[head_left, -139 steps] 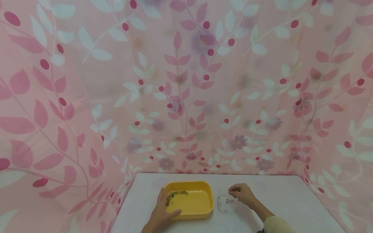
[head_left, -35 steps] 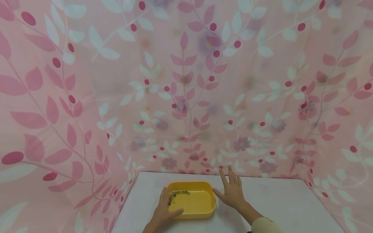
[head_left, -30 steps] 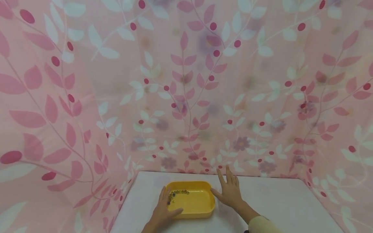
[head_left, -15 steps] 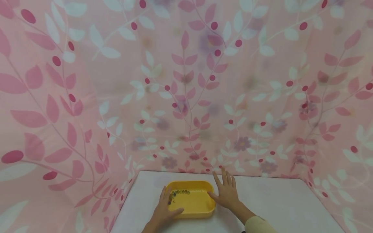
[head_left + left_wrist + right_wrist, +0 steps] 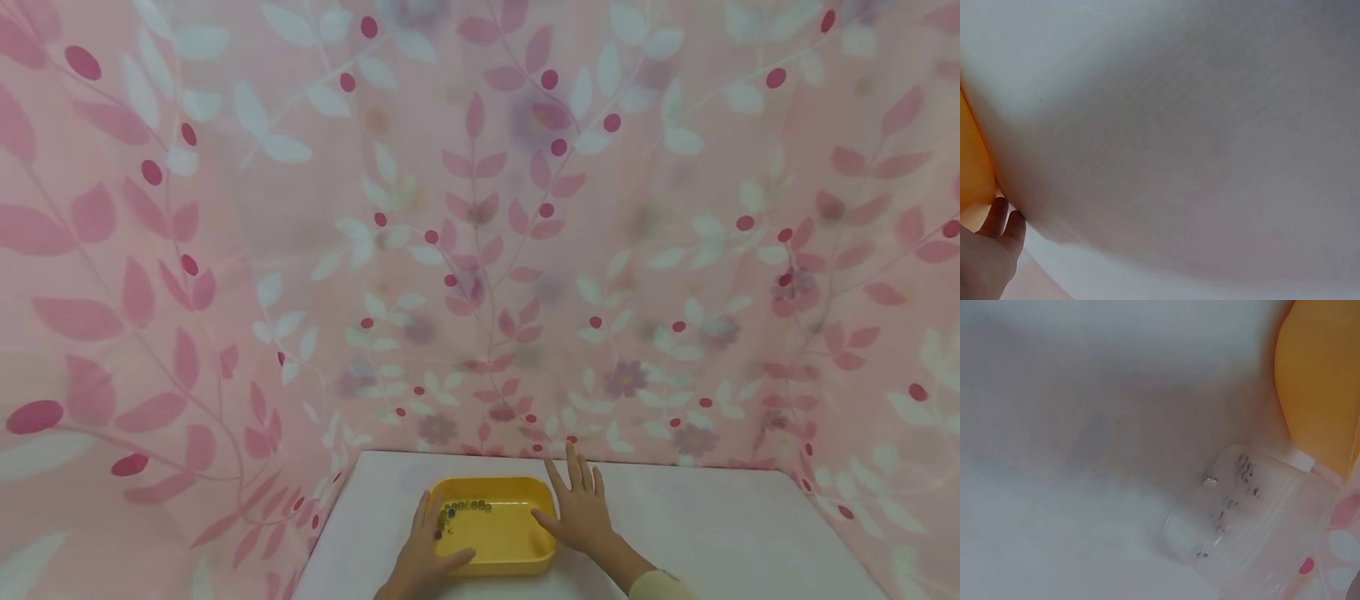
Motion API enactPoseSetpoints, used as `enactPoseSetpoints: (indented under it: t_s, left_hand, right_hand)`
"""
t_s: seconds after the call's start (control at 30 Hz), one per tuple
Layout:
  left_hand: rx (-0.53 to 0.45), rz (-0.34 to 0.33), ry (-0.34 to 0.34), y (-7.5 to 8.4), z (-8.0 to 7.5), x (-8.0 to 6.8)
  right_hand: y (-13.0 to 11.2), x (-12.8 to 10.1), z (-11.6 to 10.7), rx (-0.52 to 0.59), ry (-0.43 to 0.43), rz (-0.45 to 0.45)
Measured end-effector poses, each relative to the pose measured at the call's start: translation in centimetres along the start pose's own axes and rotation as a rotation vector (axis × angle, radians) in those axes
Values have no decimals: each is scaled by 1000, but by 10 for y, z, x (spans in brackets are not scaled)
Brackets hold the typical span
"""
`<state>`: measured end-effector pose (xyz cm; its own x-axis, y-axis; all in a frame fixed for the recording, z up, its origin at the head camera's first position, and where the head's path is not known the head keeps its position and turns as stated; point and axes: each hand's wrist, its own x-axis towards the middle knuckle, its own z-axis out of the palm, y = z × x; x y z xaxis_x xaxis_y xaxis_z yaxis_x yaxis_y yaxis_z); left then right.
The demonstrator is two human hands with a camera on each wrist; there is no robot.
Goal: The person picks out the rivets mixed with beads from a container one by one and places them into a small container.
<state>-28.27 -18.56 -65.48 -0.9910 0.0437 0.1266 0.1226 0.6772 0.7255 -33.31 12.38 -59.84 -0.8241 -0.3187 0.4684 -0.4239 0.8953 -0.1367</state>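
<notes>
A shallow yellow tray (image 5: 517,542) with rounded corners is set on the white table (image 5: 720,533), near its left side. It is judged to be light, stiff moulded plastic with a smooth, rather slippery skin; the raised rim at the two short ends is the likeliest place for a hold.

The left hand (image 5: 423,562) is laid against the tray's left end, fingers extended along the rim and thumb bent toward the near edge. The right hand (image 5: 579,517) is spread flat, fingers straight and apart, resting over the tray's right end; nothing is clasped in it.

A row of small dark beads (image 5: 461,508) is gathered in the far left corner and would likely roll if the tray is tipped.

A clear ribbed plastic cup (image 5: 1254,519), thin and probably easily crushed, is seen just beside the tray in the right wrist view.
</notes>
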Motion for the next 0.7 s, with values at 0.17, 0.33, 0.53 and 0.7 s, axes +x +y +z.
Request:
enactPoseSetpoints:
  t_s: [0.17, 0.33, 0.53, 0.7]
  left_hand:
    - [2, 14, 16, 3, -1, -1]
    - [4, 29, 15, 1, -3, -2]
    - [-3, 42, 2, 0, -2, -2]
    - [0, 47, 15, -1, 2, -3]
  right_hand:
    - [-4, 1, 2, 14, 6, -5]
    - [-9, 0, 6, 21, 3, -18]
    - [-15, 0, 12, 6, 12, -21]
    - [-21, -1, 15, 49, -6, -29]
